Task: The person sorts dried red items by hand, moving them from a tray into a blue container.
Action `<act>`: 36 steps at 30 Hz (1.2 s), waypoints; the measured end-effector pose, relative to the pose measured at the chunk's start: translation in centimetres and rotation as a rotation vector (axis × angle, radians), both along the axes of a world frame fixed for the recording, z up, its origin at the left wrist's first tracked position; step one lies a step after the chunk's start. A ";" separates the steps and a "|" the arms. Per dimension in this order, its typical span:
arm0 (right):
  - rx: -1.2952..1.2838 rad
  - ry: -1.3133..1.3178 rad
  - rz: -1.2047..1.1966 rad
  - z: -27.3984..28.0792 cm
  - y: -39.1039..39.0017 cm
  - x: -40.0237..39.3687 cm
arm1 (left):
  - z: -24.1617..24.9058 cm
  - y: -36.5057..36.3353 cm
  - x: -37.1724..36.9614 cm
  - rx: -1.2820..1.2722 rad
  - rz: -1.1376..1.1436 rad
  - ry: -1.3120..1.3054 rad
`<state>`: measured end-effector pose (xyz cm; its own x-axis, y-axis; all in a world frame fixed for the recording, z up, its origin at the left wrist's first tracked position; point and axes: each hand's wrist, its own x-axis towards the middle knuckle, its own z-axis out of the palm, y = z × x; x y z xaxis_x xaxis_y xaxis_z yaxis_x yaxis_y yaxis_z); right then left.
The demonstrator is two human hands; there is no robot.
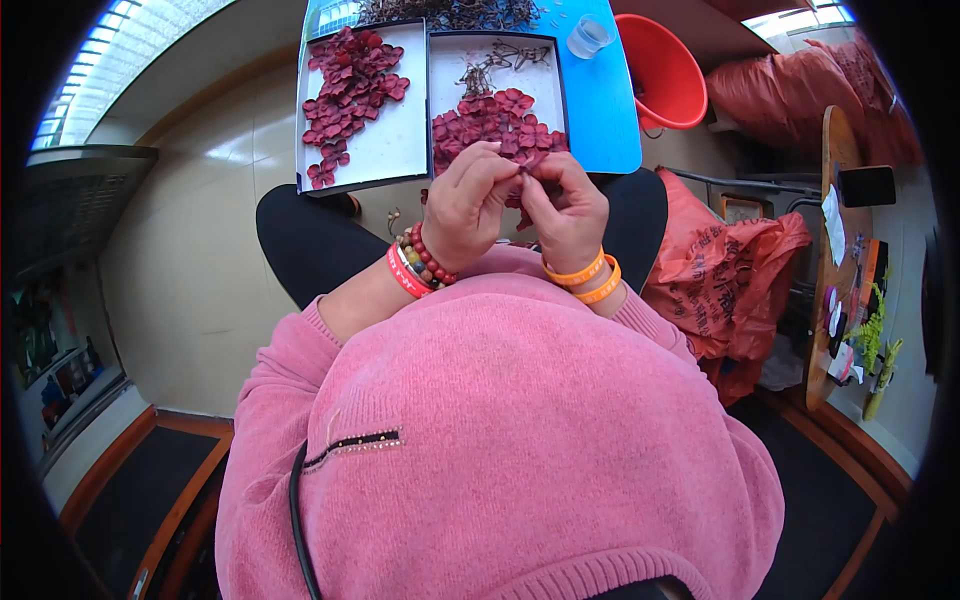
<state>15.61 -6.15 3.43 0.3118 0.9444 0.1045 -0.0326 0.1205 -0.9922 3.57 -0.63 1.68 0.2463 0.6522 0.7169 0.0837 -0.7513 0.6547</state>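
Both my left hand (465, 205) and my right hand (572, 215) meet at their fingertips just above the middle of the frame, pinching one dark red flower (533, 161) between them. Each thumb presses toward a bent forefinger, so the flower is gripped from the left and from the right at once, and neither hand is nearer to it. Only a small part shows past my fingers; it seems to lean up toward the right, though I can't be sure of its long axis.

Straight beyond it, toward the top of the frame, lies the right tray (445, 60), its near edge partly hidden by my hands. A red heap (490, 125) covers the near part of that tray, directly past the held flower, and bare stems (485, 70) lie at its far end. The left tray (395, 140) sits beside it, off to the upper left, so my left hand is the nearer one to it; loose flowers (345, 100) run down its left part. Both trays rest on the blue worktop (605, 125). Near the top, a clear cup (590, 37) stands right of the trays, with a red bucket (668, 70) farther right.
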 end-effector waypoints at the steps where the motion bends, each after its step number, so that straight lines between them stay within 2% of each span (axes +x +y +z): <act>1: 0.005 0.061 0.002 0.4 -0.2 -0.2 | 0.1 0.1 -0.1 0.025 -0.021 -0.002; 5: 0.084 0.101 0.088 1.2 -0.5 0.1 | 0.6 0.0 -0.5 0.111 -0.081 -0.016; 9: 0.239 -0.064 0.128 0.9 -0.6 0.8 | 1.8 -0.5 -0.6 0.120 -0.114 -0.015; 12: 0.183 0.022 0.114 1.8 -1.0 0.5 | 1.8 -0.5 -0.7 0.149 -0.142 -0.013; 18: 0.224 0.058 0.180 2.7 -1.1 0.7 | 2.1 -0.4 -1.2 0.180 -0.192 -0.016; 25: 0.179 0.072 0.145 3.1 -1.3 0.3 | 3.5 -0.7 -1.5 0.217 -0.187 0.046; 31: 0.127 0.135 0.133 3.4 -1.6 -0.1 | 3.4 -1.0 -1.4 0.158 -0.183 -0.024; 33: 0.095 0.177 0.141 3.4 -1.8 -0.1 | 3.4 -1.0 -1.4 0.080 -0.151 -0.032; 36: 0.099 0.107 0.124 4.0 -1.7 -0.3 | 3.2 -1.3 -1.4 -0.031 -0.138 -0.100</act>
